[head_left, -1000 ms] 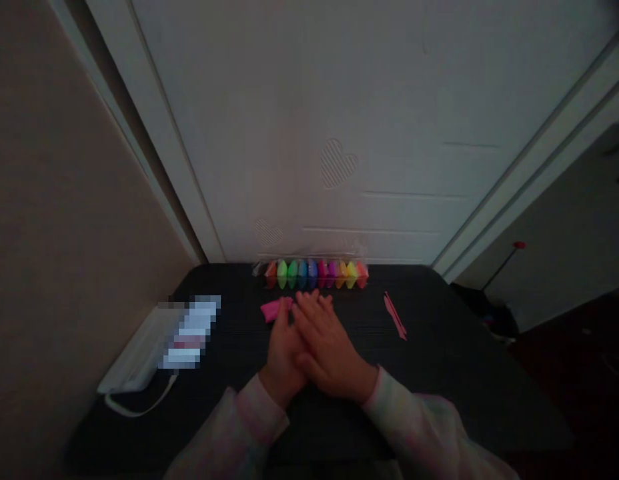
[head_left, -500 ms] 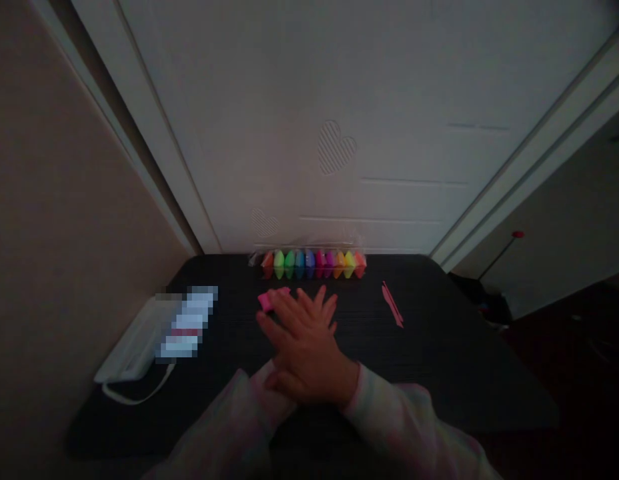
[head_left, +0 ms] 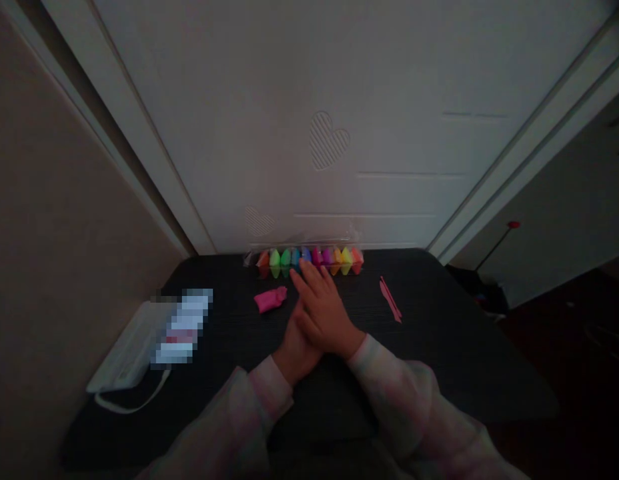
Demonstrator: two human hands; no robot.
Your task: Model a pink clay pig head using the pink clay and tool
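Note:
My right hand [head_left: 329,313] lies across my left hand [head_left: 297,347], palm towards palm, above the dark table. The right fingers are stretched out, with slight gaps between them. Most of the left fingers are hidden behind the right hand. Anything between the palms is out of sight. Left of the hands lies a small bright pink packet [head_left: 269,300], gathered at one end. Beyond the fingertips stands a row of colourful clay packs [head_left: 285,261] in clear plastic. Thin pink modelling tools [head_left: 389,299] lie apart to the right.
At the left of the black table [head_left: 439,360] is a white box-like object [head_left: 122,353] with a white strap [head_left: 134,408], beside a blurred-out patch [head_left: 182,327]. A white door panel [head_left: 389,80] rises behind the table. A red-tipped rod [head_left: 512,225] stands beyond its right edge.
My joined hands have moved away from me, towards the clay packs, and the right fingers have drawn closer together. The pink packet, partly covered before, is now in full view.

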